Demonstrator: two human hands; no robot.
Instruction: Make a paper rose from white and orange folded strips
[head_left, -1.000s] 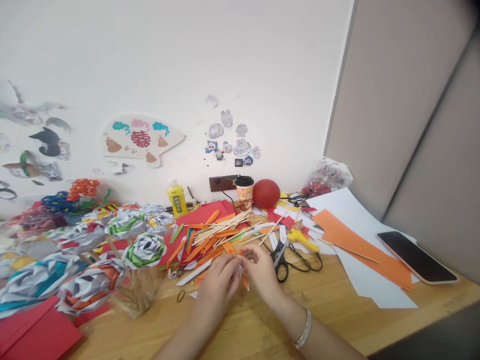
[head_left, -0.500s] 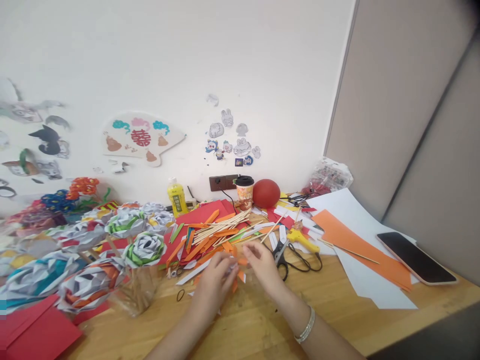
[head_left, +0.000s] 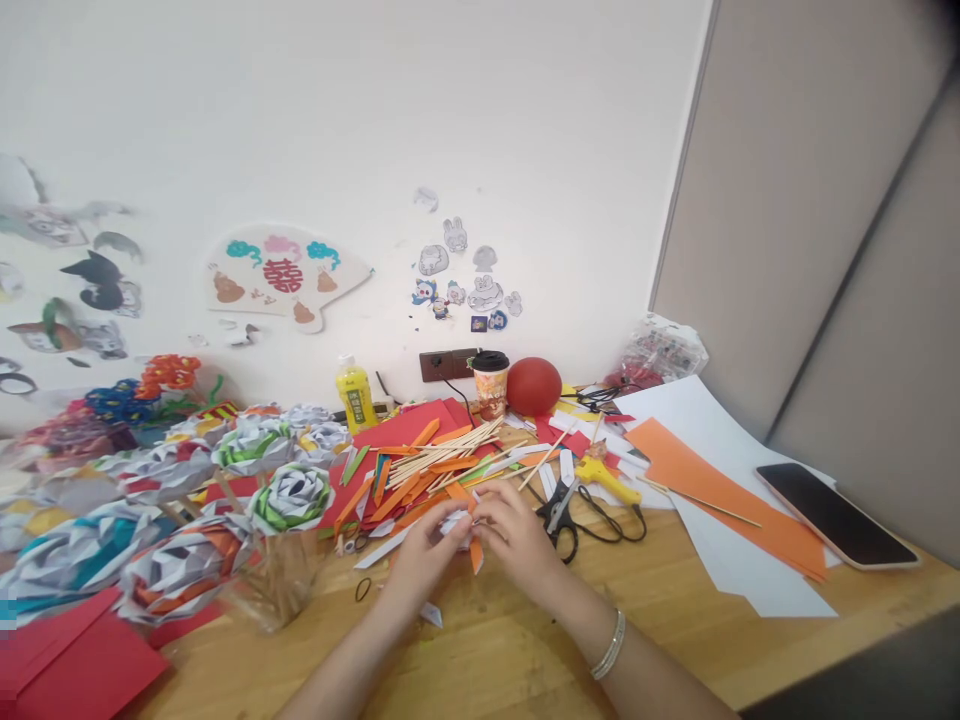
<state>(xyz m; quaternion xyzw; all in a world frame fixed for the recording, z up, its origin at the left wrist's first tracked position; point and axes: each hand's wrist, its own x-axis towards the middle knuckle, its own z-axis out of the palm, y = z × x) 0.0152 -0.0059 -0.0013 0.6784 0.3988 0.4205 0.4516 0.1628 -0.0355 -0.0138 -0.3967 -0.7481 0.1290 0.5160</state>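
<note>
Near the middle of the wooden table, my left hand is closed around a small piece of folded white and orange paper. My right hand meets it from the other side, its fingertips pinched on the same paper. An orange end points down between the hands; the fingers cover most of the piece. Beyond them lies a pile of orange paper strips with thin wooden sticks on top. Black-handled scissors lie just right of my right hand. A white paper scrap rests below my left hand.
White and coloured paper flowers crowd the left. A yellow glue gun, a cup, a red ball-like object and a yellow bottle stand or lie behind. On the right are orange paper and a phone.
My right hand has moved left until its fingers meet my left hand at the paper. The two hands were slightly apart before.
</note>
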